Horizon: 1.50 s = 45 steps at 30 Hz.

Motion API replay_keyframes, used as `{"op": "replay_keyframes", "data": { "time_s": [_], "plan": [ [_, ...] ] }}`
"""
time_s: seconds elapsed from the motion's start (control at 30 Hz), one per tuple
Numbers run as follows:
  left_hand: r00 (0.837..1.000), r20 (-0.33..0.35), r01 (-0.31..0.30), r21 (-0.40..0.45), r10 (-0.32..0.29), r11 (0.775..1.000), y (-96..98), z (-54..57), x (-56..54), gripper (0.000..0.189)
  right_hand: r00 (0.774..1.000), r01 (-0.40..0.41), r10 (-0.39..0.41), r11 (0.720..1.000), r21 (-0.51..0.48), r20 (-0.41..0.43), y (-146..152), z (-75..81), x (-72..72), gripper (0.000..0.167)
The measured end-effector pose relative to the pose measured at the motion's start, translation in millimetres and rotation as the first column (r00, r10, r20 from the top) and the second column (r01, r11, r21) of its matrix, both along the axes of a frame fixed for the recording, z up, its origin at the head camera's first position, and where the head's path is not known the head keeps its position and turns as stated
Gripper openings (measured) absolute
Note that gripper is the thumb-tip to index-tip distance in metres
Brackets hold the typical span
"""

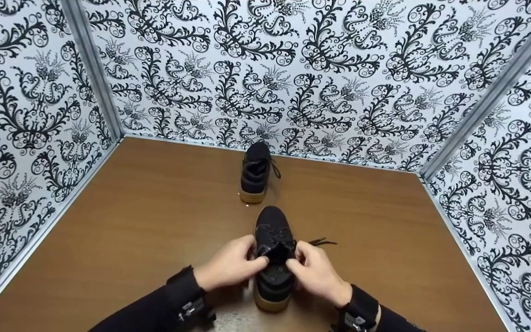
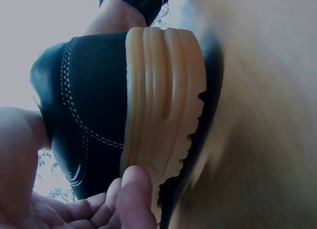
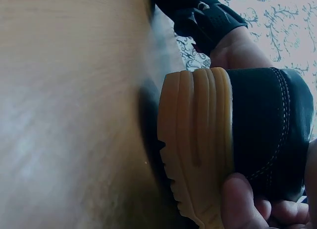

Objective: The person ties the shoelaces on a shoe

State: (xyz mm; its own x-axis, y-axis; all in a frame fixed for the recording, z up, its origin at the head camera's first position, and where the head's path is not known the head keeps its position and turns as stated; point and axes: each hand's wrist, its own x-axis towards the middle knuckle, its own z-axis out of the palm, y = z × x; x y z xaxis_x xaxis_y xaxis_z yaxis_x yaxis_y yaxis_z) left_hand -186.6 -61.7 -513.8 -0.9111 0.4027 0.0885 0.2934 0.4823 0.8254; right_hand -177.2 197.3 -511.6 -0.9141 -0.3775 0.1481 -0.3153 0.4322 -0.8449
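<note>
A black lace-up shoe (image 1: pixel 272 223) with a tan sole points away from me on the wooden table, its tongue raised. My left hand (image 1: pixel 232 263) pinches the left side of its opening, thumb over the collar and fingers along the outside. On the opposite side my right hand (image 1: pixel 317 273) holds the collar the same way. Both wrist views show the shoe's heel close up, with the tan ridged sole (image 2: pixel 161 85) and white stitching on the dark upper (image 3: pixel 257 120). A loose lace (image 1: pixel 323 241) trails out to the right past my right hand.
A matching black shoe (image 1: pixel 254 173) stands farther back near the rear wall, toe away from me, a lace loop hanging on its right. Patterned panels (image 1: pixel 256 69) enclose the brown tabletop (image 1: pixel 164 198) at the back and both sides.
</note>
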Motion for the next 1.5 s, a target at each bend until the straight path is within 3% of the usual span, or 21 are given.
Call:
{"op": "replay_keyframes", "data": {
  "time_s": [0.43, 0.67, 1.27, 1.37, 1.5],
  "plan": [
    [0.997, -0.006, 0.076, -0.140, -0.077, 0.987, -8.0, 15.4, 4.5, 0.021, 0.996, -0.085, 0.085, 0.995, -0.061, 0.004, 1.9, 0.8, 10.2, 0.025],
    [0.994, -0.034, 0.095, -0.206, -0.104, 0.974, -9.9, 15.9, 4.2, 0.022, 0.996, -0.088, 0.088, 0.995, -0.046, -0.002, 3.0, 1.9, 13.2, 0.027],
    [0.988, -0.021, 0.147, -0.208, -0.155, 0.967, -11.8, 18.4, 4.2, 0.023, 0.986, -0.097, 0.098, 0.995, 0.015, -0.131, 5.3, 0.1, 10.6, 0.030],
    [0.987, -0.007, 0.156, -0.199, -0.161, 0.967, -11.9, 19.6, 4.1, 0.026, 0.988, -0.109, 0.112, 0.993, 0.036, -0.109, 7.9, 0.1, 8.1, 0.032],
    [0.989, 0.002, 0.144, -0.175, -0.146, 0.974, -11.2, 22.0, 4.2, 0.036, 0.989, -0.148, 0.147, 0.989, 0.013, 0.006, 13.2, 1.9, 1.8, 0.036]
  ]
}}
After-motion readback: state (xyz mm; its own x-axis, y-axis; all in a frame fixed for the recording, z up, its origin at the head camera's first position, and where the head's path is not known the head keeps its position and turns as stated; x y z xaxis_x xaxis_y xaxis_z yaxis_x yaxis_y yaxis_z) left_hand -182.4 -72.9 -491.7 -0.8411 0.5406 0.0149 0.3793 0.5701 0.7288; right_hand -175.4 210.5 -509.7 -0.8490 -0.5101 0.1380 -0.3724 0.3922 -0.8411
